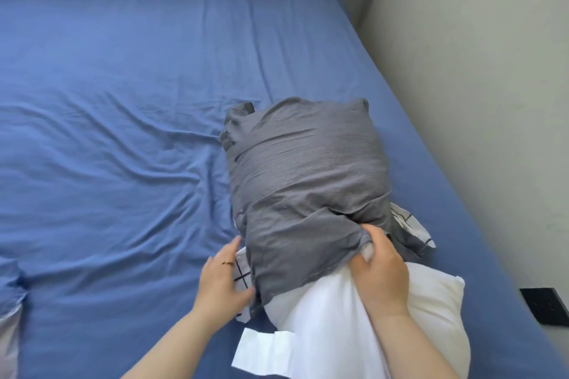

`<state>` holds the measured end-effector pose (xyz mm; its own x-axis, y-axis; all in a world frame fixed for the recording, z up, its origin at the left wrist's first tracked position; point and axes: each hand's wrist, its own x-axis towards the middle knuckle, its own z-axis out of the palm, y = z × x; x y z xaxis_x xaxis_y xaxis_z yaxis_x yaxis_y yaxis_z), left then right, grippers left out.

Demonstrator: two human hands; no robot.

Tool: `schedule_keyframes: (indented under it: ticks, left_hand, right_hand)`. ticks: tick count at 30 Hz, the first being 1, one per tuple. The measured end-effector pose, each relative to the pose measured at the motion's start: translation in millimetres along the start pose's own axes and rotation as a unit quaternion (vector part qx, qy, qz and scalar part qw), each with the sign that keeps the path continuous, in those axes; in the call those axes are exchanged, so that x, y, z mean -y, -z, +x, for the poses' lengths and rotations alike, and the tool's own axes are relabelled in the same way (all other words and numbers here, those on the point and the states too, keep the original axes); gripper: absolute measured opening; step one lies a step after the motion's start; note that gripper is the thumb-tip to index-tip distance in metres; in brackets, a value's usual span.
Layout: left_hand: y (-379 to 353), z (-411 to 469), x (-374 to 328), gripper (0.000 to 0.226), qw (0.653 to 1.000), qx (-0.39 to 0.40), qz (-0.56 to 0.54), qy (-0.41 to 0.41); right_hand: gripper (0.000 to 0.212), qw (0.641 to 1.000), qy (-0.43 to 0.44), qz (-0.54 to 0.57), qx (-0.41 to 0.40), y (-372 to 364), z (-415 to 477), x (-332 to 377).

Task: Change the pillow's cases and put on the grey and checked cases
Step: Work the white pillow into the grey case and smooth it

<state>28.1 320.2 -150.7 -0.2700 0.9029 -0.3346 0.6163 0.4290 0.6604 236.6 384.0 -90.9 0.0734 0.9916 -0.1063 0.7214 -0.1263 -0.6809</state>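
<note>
A white pillow (431,311) lies on the blue bed at the lower right, its far half inside a grey case (304,169). The case's inner side is white with dark checks (241,274); it shows at the open end on both sides. My left hand (223,280) holds the left edge of the case opening, thumb against the grey cloth. My right hand (378,268) presses on the pillow, its fingers curled over the grey hem in the middle. A white label (264,351) hangs from the pillow's near end.
The blue sheet (123,101) covers the whole bed, creased toward the left. A pale wall (477,86) runs close along the right side. A black panel (546,306) sits low by the wall. Some pale cloth (9,335) lies at the left edge.
</note>
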Motion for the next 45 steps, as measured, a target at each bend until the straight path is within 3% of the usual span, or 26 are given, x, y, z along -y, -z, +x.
schedule_keyframes:
  ticks: [2, 5, 9, 12, 18, 20, 23, 32, 35, 38, 45]
  left_hand:
    - [-13.1, 15.0, -12.0, 0.027, 0.997, 0.060, 0.049, -0.013]
    - [-30.3, 22.4, -16.3, 0.031, 0.984, 0.143, 0.107, 0.025]
    - [-39.3, 16.9, -7.8, 0.018, 0.990, 0.078, -0.027, 0.113]
    - [-24.5, 3.0, -17.9, 0.032, 0.973, 0.016, -0.124, 0.195]
    - [-1.8, -54.4, -28.6, 0.026, 0.951, 0.009, -0.248, 0.184]
    - [9.4, -76.7, -20.4, 0.021, 0.947, 0.075, -0.263, 0.169]
    - [21.5, -94.2, -5.7, 0.019, 0.944, 0.112, -0.278, 0.139]
    - [26.6, -121.9, 3.5, 0.023, 0.950, 0.106, -0.257, 0.140]
    - [28.1, -116.4, 14.9, 0.015, 0.956, 0.061, -0.206, 0.200]
    - [28.2, -110.6, 18.7, 0.023, 0.959, 0.029, -0.164, 0.231]
    - [47.4, -89.9, 15.1, 0.020, 0.977, -0.045, -0.104, 0.180]
  right_hand:
    - [0.034, 0.999, -0.015, 0.026, -0.016, -1.4, 2.8, -0.9]
    - [0.026, 0.995, -0.040, 0.068, -0.054, -3.1, 6.4, 1.8]
    - [0.027, 0.981, -0.083, 0.136, -0.114, -9.3, 11.7, 15.3]
    - [0.027, 0.969, -0.082, 0.175, -0.155, -9.0, 17.0, 32.1]
    - [0.026, 0.947, -0.118, 0.196, -0.227, -0.5, 32.4, 62.4]
    - [0.027, 0.950, -0.137, 0.174, -0.221, -1.4, 35.7, 65.9]
    - [0.027, 0.960, -0.156, 0.127, -0.193, -9.8, 36.0, 66.7]
    - [0.027, 0.985, -0.124, -0.006, -0.117, -25.7, 39.0, 37.3]
    - [0.029, 0.986, -0.132, -0.010, -0.102, -36.9, 29.1, 37.7]
    - [0.034, 0.987, -0.139, -0.015, -0.081, -40.0, 9.4, 31.7]
    - [0.093, 0.996, -0.083, 0.008, 0.011, -19.6, -45.5, 21.3]
